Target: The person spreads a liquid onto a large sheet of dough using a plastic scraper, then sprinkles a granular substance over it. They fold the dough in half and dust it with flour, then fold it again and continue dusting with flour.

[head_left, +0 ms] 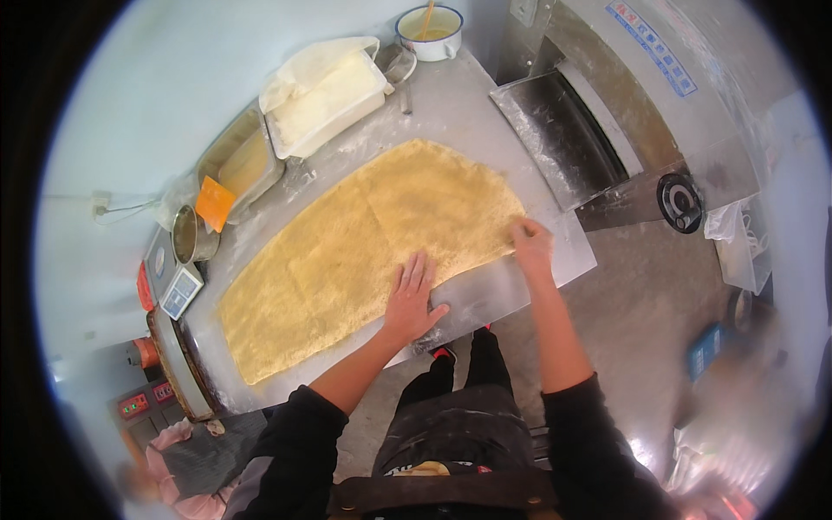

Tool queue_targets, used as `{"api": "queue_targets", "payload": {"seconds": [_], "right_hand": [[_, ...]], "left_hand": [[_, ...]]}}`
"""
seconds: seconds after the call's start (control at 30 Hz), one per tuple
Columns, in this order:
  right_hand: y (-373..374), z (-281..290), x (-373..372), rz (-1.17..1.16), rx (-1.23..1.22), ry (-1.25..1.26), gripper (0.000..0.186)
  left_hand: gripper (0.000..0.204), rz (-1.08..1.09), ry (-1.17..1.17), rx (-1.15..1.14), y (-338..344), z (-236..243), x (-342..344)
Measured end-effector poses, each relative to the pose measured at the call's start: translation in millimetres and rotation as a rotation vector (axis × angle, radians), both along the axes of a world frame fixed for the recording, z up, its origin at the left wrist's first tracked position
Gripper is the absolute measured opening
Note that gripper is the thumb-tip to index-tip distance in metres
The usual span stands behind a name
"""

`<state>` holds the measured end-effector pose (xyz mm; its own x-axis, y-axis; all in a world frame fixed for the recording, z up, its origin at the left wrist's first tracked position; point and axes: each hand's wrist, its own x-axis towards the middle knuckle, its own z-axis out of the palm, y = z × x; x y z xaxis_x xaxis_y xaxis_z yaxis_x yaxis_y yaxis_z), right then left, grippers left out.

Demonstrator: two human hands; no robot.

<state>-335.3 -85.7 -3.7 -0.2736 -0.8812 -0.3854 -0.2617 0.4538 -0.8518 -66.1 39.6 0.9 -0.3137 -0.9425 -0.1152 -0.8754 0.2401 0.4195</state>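
Observation:
A large yellowish sheet of dough (338, 234) lies spread over the metal worktable, with faint crease lines and darker brownish patches. My left hand (414, 299) rests flat on its near edge, fingers stretched out and thumb pointing right. At the sheet's right end, my right hand (532, 247) has its fingers closed on the dough's edge. The fingertips of the right hand are partly hidden, so how much dough they grip does not show.
Along the wall stand a white tub of flour (334, 108), a metal tray (251, 165), an orange scraper (214, 204), a metal pot (192, 234) and a scale (181, 291). An enamel pot (431, 35) sits far back. A dough-rolling machine (563, 134) borders the table's right.

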Motion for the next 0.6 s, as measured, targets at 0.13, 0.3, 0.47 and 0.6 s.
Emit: {"api": "queue_targets", "payload": {"seconds": [0.13, 0.3, 0.47, 0.6], "right_hand": [[32.5, -3.5, 38.3, -0.097, -0.116, -0.055, 0.031], [60.4, -5.6, 96.7, -0.025, -0.187, 0.038, 0.028], [65.2, -0.3, 105.0, -0.027, -0.218, 0.003, 0.027], [60.8, 2.3, 95.3, 0.458, -0.095, 0.104, 0.025]], "left_hand": [[0.104, 0.094, -0.053, 0.015, 30.3, 2.1, 32.0], [0.103, 0.174, -0.058, 0.016, 58.9, 2.7, 63.3], [0.102, 0.197, -0.031, -0.013, 67.6, 3.5, 71.2], [0.102, 0.212, 0.006, -0.048, 53.7, 2.9, 57.3]]}}
